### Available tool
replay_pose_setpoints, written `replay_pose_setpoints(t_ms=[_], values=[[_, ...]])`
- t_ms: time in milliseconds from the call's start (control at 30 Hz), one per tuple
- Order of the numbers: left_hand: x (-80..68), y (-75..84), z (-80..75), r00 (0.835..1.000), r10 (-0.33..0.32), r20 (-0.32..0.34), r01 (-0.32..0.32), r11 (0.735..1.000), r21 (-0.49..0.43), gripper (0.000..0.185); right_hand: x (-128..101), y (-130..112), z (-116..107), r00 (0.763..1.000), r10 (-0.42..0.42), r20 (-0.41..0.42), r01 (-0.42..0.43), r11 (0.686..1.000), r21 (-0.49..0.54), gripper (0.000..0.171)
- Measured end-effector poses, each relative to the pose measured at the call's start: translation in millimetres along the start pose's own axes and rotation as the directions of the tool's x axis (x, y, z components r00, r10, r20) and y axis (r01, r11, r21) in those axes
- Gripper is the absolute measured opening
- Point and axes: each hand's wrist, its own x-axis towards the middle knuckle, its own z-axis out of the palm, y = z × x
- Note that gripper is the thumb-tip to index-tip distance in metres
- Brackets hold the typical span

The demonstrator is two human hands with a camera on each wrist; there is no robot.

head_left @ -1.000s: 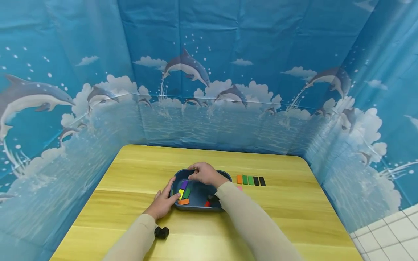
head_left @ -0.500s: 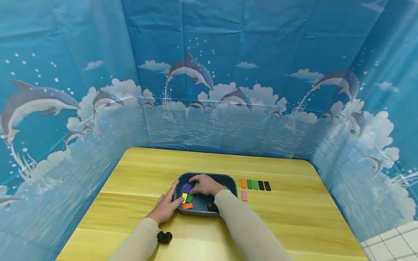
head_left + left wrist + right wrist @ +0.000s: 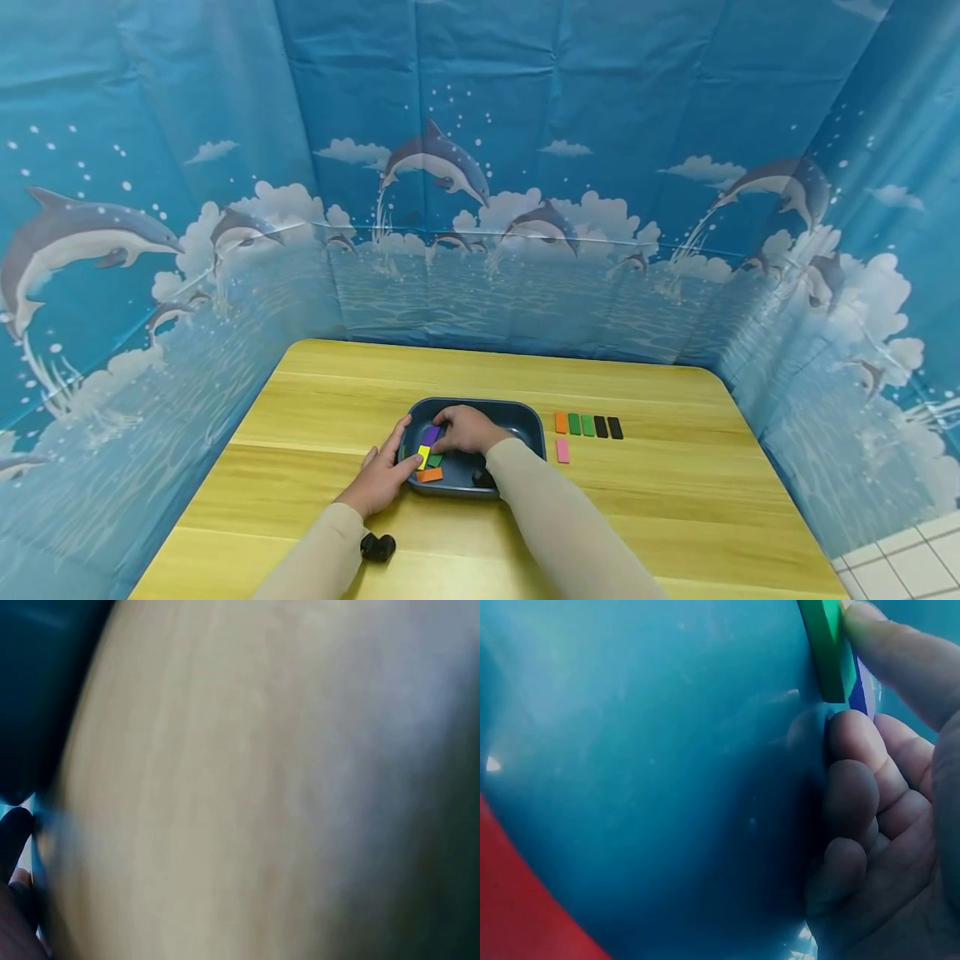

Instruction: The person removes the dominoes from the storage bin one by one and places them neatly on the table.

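A: Two hands are at the blue tray (image 3: 525, 414). What has the right hand (image 3: 467, 428) got?

B: Its curled fingers pinch the green block (image 3: 826, 646) inside the tray, beside the purple block (image 3: 430, 434).

A: And the left hand (image 3: 382, 477)?

B: It rests against the tray's left rim, fingers relaxed, gripping nothing. Loose blocks lie in a row (image 3: 588, 426) right of the tray.

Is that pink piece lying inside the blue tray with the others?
No. The pink piece lies on the wooden table to the right of the blue tray, below the row of colored pieces.
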Motion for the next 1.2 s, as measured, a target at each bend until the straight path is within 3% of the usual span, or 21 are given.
replay_pose_setpoints(t_ms=[133, 667, 1200], values=[[-0.7, 0.8, 0.1, 1.0, -0.008, -0.003, 0.008, 1.0, 0.003, 0.073, 1.1, -0.5, 2.7, 1.0, 0.011, -0.014, -0.011, 0.999, -0.05, 0.053], [-1.2, 1.1, 0.1, 1.0, -0.026, -0.004, 0.026, 1.0, 0.003, 0.073, 0.8, -1.9, 4.6, 0.998, 0.031, -0.056, -0.034, 0.998, -0.048, 0.039], [2.1, -2.7, 0.1, 1.0, -0.016, -0.003, 0.016, 1.0, 0.003, 0.074, -1.0, -6.5, 5.7, 0.997, 0.062, -0.053, -0.064, 0.997, -0.043, 0.043]])
